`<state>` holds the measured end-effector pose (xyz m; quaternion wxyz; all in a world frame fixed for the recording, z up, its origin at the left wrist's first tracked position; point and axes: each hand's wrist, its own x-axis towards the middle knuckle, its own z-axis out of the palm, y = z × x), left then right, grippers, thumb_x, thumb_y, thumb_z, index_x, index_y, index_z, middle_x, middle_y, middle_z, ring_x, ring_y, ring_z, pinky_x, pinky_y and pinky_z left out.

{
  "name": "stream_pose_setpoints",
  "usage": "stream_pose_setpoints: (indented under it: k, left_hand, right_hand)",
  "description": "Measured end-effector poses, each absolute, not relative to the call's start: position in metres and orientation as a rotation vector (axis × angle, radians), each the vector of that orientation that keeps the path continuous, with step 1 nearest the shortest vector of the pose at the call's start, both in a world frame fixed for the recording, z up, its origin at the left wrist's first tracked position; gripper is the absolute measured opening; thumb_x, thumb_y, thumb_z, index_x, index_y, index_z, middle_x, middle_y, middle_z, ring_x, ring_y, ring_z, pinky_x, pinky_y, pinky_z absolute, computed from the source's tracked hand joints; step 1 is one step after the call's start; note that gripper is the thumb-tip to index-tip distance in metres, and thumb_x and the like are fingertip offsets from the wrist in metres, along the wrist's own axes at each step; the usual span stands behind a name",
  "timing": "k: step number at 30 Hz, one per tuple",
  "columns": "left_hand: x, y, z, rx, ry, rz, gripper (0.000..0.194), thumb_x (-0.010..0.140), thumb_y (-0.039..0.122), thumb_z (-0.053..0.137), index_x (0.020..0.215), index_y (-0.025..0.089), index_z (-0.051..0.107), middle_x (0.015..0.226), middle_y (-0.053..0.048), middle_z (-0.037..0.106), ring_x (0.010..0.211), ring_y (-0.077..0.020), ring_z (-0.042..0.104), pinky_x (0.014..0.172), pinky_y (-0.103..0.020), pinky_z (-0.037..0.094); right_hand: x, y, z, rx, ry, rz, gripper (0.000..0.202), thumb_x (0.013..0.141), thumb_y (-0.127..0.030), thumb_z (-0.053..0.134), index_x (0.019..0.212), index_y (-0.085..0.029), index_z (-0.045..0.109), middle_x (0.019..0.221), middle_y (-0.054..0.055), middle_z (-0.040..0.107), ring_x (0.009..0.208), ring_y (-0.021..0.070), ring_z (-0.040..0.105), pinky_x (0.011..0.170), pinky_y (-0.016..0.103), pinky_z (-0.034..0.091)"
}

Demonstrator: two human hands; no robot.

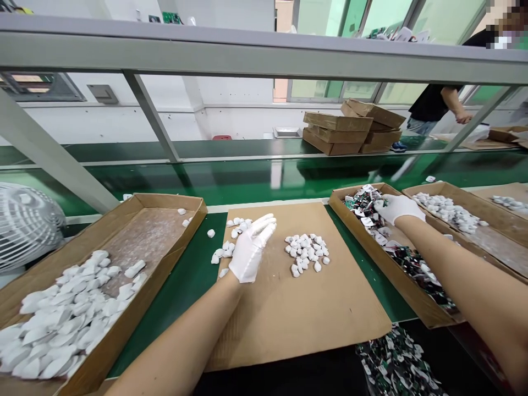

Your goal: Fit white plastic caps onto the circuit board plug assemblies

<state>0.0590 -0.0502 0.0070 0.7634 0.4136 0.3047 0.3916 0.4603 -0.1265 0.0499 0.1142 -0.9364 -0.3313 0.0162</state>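
Note:
My left hand [251,250], in a white glove, hovers over the left side of a cardboard sheet [289,319] with its fingers stretched out and nothing visible in them. Beside it lie small white plastic pieces [225,250], partly hidden by the hand. Another pile of white pieces [306,252] sits near the sheet's middle. My gloved right hand [399,209] reaches into a cardboard box [355,234] of small green circuit boards with wires and white parts [414,267]. Its fingertips are closed around what looks like a small circuit board [384,203].
A cardboard tray [165,264] of white shells [70,313] stands at left, near a white fan [28,225]. Another tray [490,242] holds white pieces at right. More boards [398,360] lie below the bench edge. A shelf [264,52] spans above; a person [437,104] stands beyond stacked boxes [338,129].

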Motion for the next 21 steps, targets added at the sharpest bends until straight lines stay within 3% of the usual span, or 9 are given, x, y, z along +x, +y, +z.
stream_pose_setpoints:
  k: [3,5,7,9,11,14,16,18,21]
  left_hand:
    - [0.060,-0.058,0.013,0.907,0.586,0.785,0.045,0.083,0.040,0.068,0.124,0.023,0.063,0.132,-0.009,0.062,0.121,-0.0287,0.057,0.104,-0.041,0.044]
    - [0.062,-0.065,0.017,0.842,0.528,0.666,0.053,0.086,0.048,0.063,0.131,0.021,0.058,0.137,-0.013,0.057,0.117,-0.0303,0.060,0.105,-0.046,0.042]
    - [0.065,-0.071,0.022,0.728,0.424,0.514,0.056,0.088,0.055,0.056,0.134,0.022,0.053,0.142,-0.015,0.052,0.117,-0.0316,0.061,0.104,-0.050,0.042]
    - [0.067,-0.076,0.025,0.646,0.305,0.415,0.054,0.091,0.057,0.051,0.131,0.021,0.054,0.141,-0.015,0.052,0.116,-0.0303,0.061,0.101,-0.050,0.044]
    - [0.067,-0.078,0.024,0.638,0.253,0.401,0.046,0.093,0.053,0.049,0.124,0.020,0.058,0.131,-0.013,0.058,0.102,-0.0233,0.065,0.094,-0.044,0.050]
    - [0.065,-0.076,0.018,0.680,0.307,0.484,0.026,0.092,0.040,0.057,0.107,0.019,0.063,0.098,-0.007,0.066,0.073,-0.0127,0.062,0.075,-0.030,0.056]
    - [0.064,-0.074,0.013,0.686,0.354,0.522,0.016,0.089,0.030,0.063,0.097,0.017,0.066,0.081,-0.003,0.063,0.069,-0.0109,0.060,0.072,-0.027,0.056]
    - [0.065,-0.072,0.010,0.661,0.420,0.570,0.012,0.087,0.024,0.066,0.094,0.014,0.067,0.075,-0.003,0.059,0.077,-0.0121,0.062,0.081,-0.027,0.056]
    - [0.065,-0.072,0.014,0.606,0.594,0.645,0.016,0.085,0.022,0.068,0.099,0.015,0.069,0.073,-0.002,0.058,0.095,-0.0153,0.064,0.093,-0.028,0.053]
  right_hand:
    - [0.420,-0.118,0.062,-2.519,-1.109,-0.106,0.042,0.098,-0.034,0.049,0.138,-0.020,0.048,0.139,0.015,0.051,0.124,0.0279,0.051,0.104,0.050,0.041]
    - [0.377,-0.113,0.065,-2.298,-1.343,-0.056,0.046,0.101,-0.027,0.036,0.146,-0.016,0.041,0.137,0.016,0.055,0.127,0.0248,0.051,0.107,0.039,0.040]
    - [0.327,-0.113,0.060,-2.094,-1.566,0.066,0.050,0.101,-0.036,0.038,0.149,-0.026,0.037,0.136,0.004,0.060,0.124,0.0196,0.055,0.105,0.031,0.043]
    - [0.277,-0.117,0.052,-1.942,-1.728,0.174,0.053,0.098,-0.044,0.044,0.149,-0.037,0.036,0.130,-0.003,0.064,0.120,0.0209,0.059,0.101,0.035,0.048]
    - [0.237,-0.124,0.042,-1.714,-1.968,0.317,0.057,0.098,-0.043,0.043,0.153,-0.038,0.028,0.131,-0.001,0.064,0.129,0.0267,0.052,0.105,0.047,0.044]
    - [0.207,-0.134,0.037,-1.602,-2.208,0.315,0.079,0.088,-0.052,0.058,0.154,-0.021,0.029,0.152,0.013,0.042,0.145,0.0354,0.025,0.114,0.056,0.030]
    - [0.212,-0.136,0.042,-1.598,-2.211,0.283,0.104,0.077,-0.062,0.068,0.155,-0.013,0.023,0.159,0.020,0.025,0.148,0.0382,0.014,0.115,0.057,0.026]
    - [0.238,-0.131,0.053,-1.617,-2.106,0.250,0.114,0.071,-0.067,0.070,0.157,-0.015,0.016,0.160,0.018,0.022,0.147,0.0374,0.017,0.114,0.055,0.031]
    - [0.312,-0.115,0.069,-1.860,-1.750,0.088,0.061,0.092,-0.056,0.047,0.147,-0.029,0.041,0.146,0.005,0.050,0.135,0.0275,0.046,0.111,0.042,0.038]
